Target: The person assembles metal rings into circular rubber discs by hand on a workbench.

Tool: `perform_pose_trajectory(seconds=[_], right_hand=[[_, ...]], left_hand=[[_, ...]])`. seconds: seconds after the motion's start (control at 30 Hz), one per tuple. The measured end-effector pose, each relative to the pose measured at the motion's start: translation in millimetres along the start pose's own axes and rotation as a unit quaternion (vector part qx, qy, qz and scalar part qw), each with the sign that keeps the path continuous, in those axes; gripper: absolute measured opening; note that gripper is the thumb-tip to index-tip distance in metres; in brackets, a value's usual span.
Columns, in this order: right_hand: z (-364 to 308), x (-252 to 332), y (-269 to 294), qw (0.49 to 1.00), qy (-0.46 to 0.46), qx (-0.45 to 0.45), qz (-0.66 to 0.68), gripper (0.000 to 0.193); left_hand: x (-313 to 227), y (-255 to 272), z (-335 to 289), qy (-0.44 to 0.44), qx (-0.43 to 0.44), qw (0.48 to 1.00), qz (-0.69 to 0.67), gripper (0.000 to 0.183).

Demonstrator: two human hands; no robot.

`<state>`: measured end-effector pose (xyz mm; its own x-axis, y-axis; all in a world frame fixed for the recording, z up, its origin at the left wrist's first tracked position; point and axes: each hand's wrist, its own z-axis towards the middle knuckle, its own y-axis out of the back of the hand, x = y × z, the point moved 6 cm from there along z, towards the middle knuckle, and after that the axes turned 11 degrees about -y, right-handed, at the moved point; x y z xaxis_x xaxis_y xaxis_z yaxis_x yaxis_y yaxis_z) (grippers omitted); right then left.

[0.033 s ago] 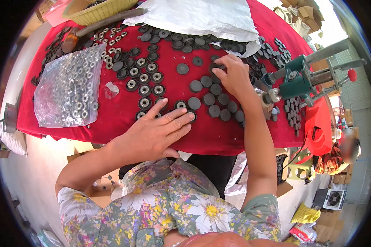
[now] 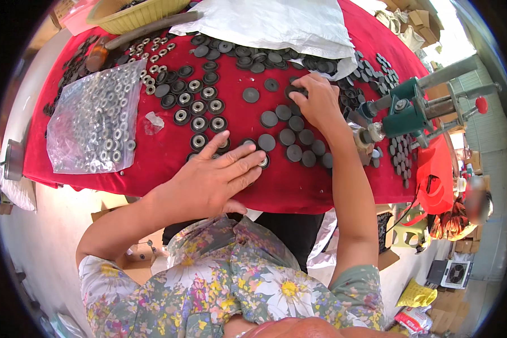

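Observation:
My left hand (image 2: 217, 177) lies palm down with its fingers spread, its fingertips over several round black caps with metal bearings (image 2: 218, 124) in them. Those the fingers cover are partly hidden. At the middle right, my right hand (image 2: 321, 101) bends its thumb and fingers around the edge of a dark round cap (image 2: 292, 90); the far side of the grip is hidden. Between the hands, several plain black caps (image 2: 287, 137) lie flat in a loose cluster on the red cloth (image 2: 287, 186).
A clear bag of metal bearings (image 2: 96, 118) lies at the left. Behind it are a hammer (image 2: 146, 31) and a yellow basket (image 2: 135, 19). A white sack (image 2: 270, 25) covers the far middle, with dark caps along its edge. A green hand press (image 2: 403, 104) stands at the right.
My left hand has barely shifted over the caps and its fingers lie a little differently. The right hand stays at the same cap.

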<state>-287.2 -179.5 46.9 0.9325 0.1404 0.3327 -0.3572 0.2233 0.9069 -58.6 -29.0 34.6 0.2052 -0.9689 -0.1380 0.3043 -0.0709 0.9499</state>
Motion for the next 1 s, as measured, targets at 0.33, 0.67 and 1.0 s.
perform_pose_trajectory(seconds=[0.33, 0.67, 1.0], right_hand=[[-4, 62, -27, 0.994, 0.108, 0.019, 0.017, 0.032], [15, 47, -33, 0.993, 0.034, 0.037, 0.104, 0.024], [10, 36, -33, 0.958, -0.089, 0.153, 0.226, 0.024]], left_hand=[[91, 35, -10, 0.171, -0.182, 0.966, 0.074, 0.058], [116, 17, -13, 0.195, -0.311, 0.928, -0.06, 0.03], [103, 16, -8, 0.181, -0.215, 0.958, -0.05, 0.022]])
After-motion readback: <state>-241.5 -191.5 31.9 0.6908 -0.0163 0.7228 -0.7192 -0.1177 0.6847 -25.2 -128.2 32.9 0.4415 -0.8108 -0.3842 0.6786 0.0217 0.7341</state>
